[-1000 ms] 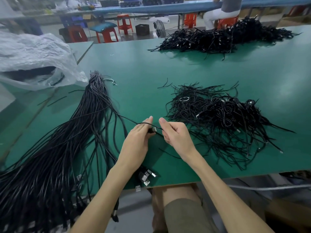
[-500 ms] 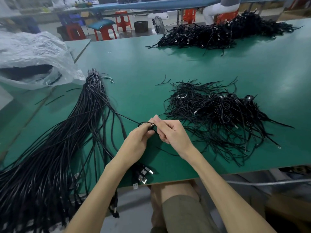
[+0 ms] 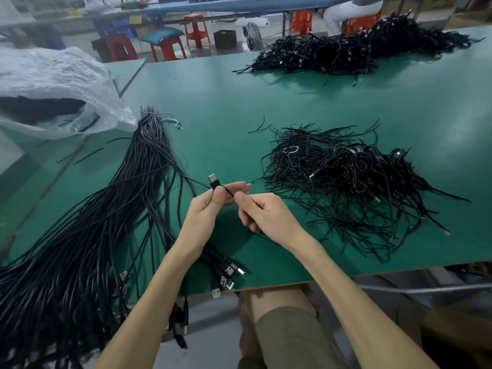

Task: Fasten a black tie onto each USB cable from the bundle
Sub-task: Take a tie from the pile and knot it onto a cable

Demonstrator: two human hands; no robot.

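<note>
A long bundle of black USB cables [image 3: 111,209] runs from the table's centre left down past the near left edge. My left hand [image 3: 210,211] pinches one USB cable just below its plug [image 3: 213,181], which points up and away. My right hand [image 3: 263,214] sits close beside it, fingers curled, pinching a thin black strand [image 3: 229,192] that leads off the plug; whether it is the cable or a tie I cannot tell. A pile of black ties and tied cables [image 3: 346,182] lies to the right of my hands.
A second, larger heap of black cables [image 3: 346,51] lies at the far right of the green table [image 3: 226,102]. A crumpled clear plastic bag [image 3: 53,86] sits far left. Several loose USB plugs [image 3: 226,278] lie at the near edge. Red stools and a seated person are beyond the table.
Both hands have lifted off the table and drawn slightly apart. The USB plug now stands clear above my left thumb, where it was hidden between the fingers before.
</note>
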